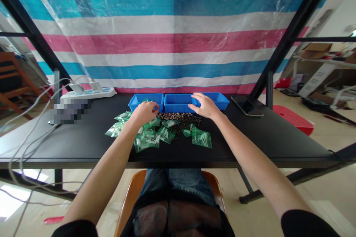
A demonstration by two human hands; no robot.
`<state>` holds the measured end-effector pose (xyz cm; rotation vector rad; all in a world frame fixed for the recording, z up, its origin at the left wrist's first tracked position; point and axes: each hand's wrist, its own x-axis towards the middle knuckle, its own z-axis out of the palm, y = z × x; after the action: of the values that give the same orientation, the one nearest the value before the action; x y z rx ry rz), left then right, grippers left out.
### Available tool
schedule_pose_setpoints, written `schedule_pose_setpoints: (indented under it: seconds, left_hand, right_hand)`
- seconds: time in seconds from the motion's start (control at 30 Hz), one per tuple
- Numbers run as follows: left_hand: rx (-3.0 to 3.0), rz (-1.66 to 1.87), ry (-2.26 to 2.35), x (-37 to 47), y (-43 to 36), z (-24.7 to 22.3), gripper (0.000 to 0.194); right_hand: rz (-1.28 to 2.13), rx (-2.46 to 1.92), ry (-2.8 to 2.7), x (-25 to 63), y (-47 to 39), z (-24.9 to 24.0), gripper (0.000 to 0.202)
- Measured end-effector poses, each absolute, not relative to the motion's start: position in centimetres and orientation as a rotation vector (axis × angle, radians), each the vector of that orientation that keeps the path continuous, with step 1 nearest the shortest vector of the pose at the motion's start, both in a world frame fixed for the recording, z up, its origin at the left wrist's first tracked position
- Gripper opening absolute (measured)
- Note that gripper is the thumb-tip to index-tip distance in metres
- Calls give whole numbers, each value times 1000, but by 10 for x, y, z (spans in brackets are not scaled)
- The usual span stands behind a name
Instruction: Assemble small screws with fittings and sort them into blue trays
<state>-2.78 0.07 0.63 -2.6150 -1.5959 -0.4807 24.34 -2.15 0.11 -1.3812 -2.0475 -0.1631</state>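
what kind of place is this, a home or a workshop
Probably a small workshop or packing station rather than a home: a black worktable holds blue plastic sorting bins, a pile of small dark screws and green plastic packets, with a striped tarpaulin hung behind.

A single head-worn camera looks forward and down from above the seated person's lap, close over the black table (250, 140), both forearms running up from the bottom edge, the blue bins (178, 102) just beyond the fingers (196, 98), and the striped tarp (167, 40) behind them.
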Motion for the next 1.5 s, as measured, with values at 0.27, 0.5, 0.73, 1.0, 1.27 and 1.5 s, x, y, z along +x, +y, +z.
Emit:
schedule_pose_setpoints:
  seconds: [0.27,0.5,0.73,1.0,1.27,1.5]
  left_hand:
    - [-2429,-298,-1863,-24,-7,12,26]
    - [-2427,-257,-1891,-21,-11,15,26]
    - [-2402,-304,-1843,-19,-16,15,25]
    - [-2387,-388,-1823,-19,-13,13,28]
    - [-2421,-343,-1852,-18,-15,13,25]
    - [-2423,-828,-1535,-26,-8,17,22]
  right_hand:
    - [-213,-1267,-2053,236,-26,4,35]
    - [-215,-1280,-2056,236,-25,3,33]
    - [-211,-1309,-2066,234,-26,2,31]
    - [-212,-1331,-2067,235,-25,1,31]
    - [-234,-1331,-2078,235,-24,0,31]
    - [-261,-1337,-2055,237,-23,0,30]
